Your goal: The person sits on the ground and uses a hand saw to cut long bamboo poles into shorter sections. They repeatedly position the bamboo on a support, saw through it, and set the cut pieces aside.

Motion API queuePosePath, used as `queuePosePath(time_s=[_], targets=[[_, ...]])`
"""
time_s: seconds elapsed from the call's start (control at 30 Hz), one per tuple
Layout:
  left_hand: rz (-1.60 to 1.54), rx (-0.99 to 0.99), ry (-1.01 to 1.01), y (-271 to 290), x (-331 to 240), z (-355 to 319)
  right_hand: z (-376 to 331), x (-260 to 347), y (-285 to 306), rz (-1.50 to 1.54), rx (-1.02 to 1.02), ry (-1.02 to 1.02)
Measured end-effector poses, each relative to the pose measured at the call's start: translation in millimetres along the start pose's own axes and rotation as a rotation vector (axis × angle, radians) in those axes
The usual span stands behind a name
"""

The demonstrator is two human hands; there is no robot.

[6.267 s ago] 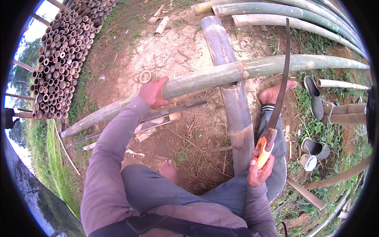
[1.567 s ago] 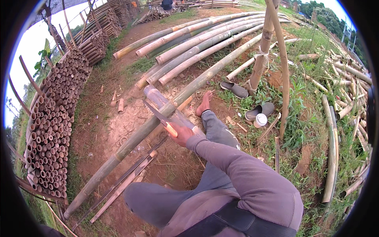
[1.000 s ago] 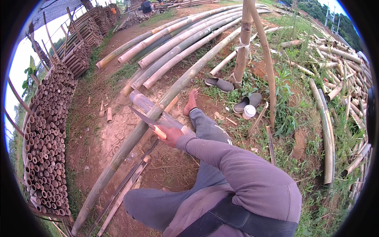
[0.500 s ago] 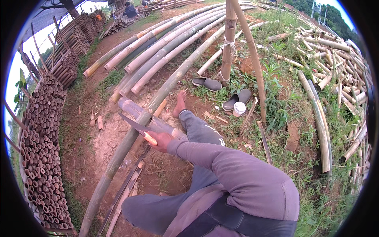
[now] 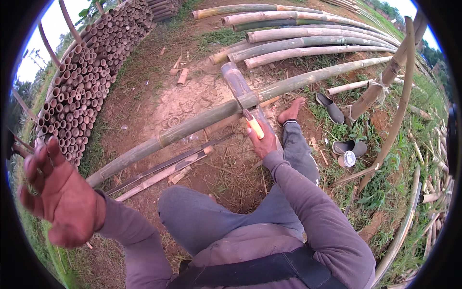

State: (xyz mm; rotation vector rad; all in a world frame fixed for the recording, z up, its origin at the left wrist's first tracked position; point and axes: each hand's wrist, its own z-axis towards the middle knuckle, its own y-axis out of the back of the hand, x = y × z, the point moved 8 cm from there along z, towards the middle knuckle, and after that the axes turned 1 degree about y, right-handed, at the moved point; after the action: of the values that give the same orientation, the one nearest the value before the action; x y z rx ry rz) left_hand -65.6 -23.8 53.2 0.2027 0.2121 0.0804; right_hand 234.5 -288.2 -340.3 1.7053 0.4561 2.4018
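Observation:
My right hand (image 5: 264, 143) is wrapped round the yellow-orange handle of a handsaw (image 5: 256, 127). Its dark blade, seen nearly edge-on, meets a long green-grey bamboo pole (image 5: 199, 119); how deep it sits I cannot tell. That pole lies across a thicker bamboo log (image 5: 232, 78) on the ground, close to where the blade is. Off to the left my left hand (image 5: 67, 197) is raised, palm showing and fingers spread, holding nothing. It appears in front of the pole's near left end, apart from it.
Split bamboo strips (image 5: 166, 174) lie below the pole. Stacked cut bamboo tubes (image 5: 79, 96) stand at the left, and long poles (image 5: 308, 32) lie at the back. Right of my bare foot (image 5: 291, 111) are clogs (image 5: 330, 108), a white cup (image 5: 347, 158) and an upright bamboo post (image 5: 385, 79).
The view has swung left and down. My left hand, out of sight before, now shows raised and spread. My right hand still grips the saw, whose blade has turned to point away along the log.

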Motion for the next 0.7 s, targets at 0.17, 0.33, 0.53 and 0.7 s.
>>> queuePosePath(time_s=[0.17,0.33,0.53,0.7], targets=[[0.693,0.326,1.059,43,269,-223,1,-21,2,0.14,-0.118,-0.09],[1.084,0.759,1.356,34,351,-353,0,-27,3,0.161,-0.115,-0.063],[1.148,0.852,1.473,31,397,-404,3,-25,6,0.204,-0.093,-0.121],[1.202,0.848,1.463,37,409,-419,-1,-16,8,0.124,-0.08,-0.024]])
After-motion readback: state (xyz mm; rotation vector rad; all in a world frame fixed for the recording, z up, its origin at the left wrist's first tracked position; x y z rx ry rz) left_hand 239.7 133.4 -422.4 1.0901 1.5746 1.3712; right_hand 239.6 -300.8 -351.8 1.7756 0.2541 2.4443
